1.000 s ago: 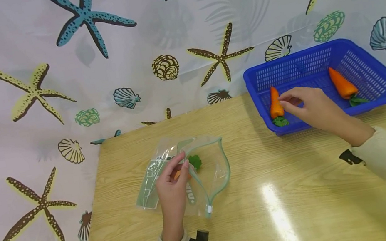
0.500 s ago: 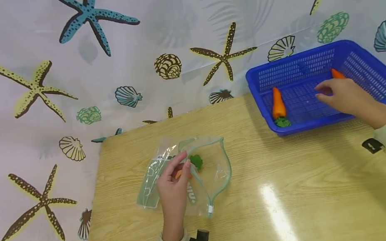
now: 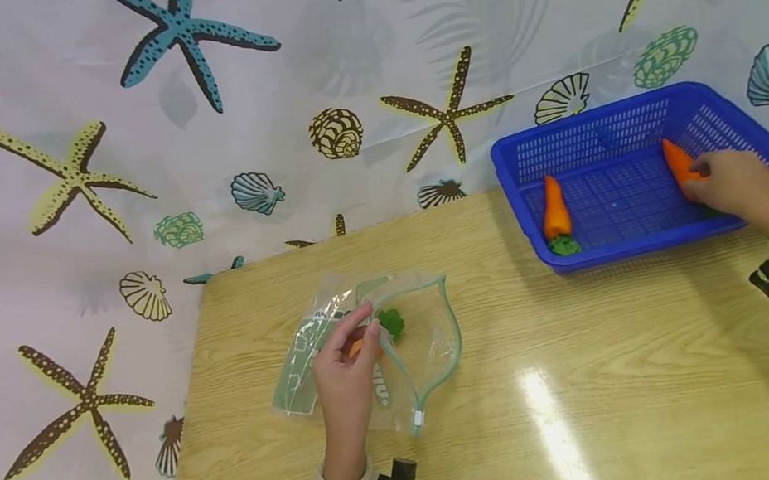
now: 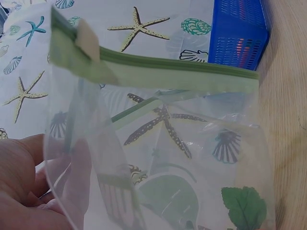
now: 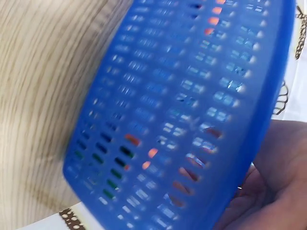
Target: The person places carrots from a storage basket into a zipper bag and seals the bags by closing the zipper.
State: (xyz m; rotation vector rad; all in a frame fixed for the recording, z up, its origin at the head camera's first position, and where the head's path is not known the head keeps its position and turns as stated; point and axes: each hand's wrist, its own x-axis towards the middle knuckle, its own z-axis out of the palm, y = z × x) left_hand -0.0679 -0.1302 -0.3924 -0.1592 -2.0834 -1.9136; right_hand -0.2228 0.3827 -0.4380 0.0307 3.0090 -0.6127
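Observation:
A clear zip bag (image 3: 438,340) with a green-edged mouth lies on the table, its mouth gaping toward the right. My left hand (image 3: 344,364) pinches the bag's near rim between thumb and fingers; the left wrist view shows this hand (image 4: 29,187) at the bag's edge. Inside the bag, green leaves (image 3: 390,323) and a bit of orange show, partly behind the hand. My right hand (image 3: 742,187) reaches into the blue basket (image 3: 620,246), thumb and curled fingers on an orange carrot (image 3: 677,160) at its right side. The hand hides this carrot's leafy end.
Another carrot (image 3: 555,209) with green leaves lies at the basket's left end. The wooden table (image 3: 508,447) meets a hanging cloth (image 3: 266,66) printed with starfish and shells behind it. The basket stands at the back right against this cloth.
My right hand has moved right across the basket, from beside the left carrot to the right one. My left hand has stayed on the bag.

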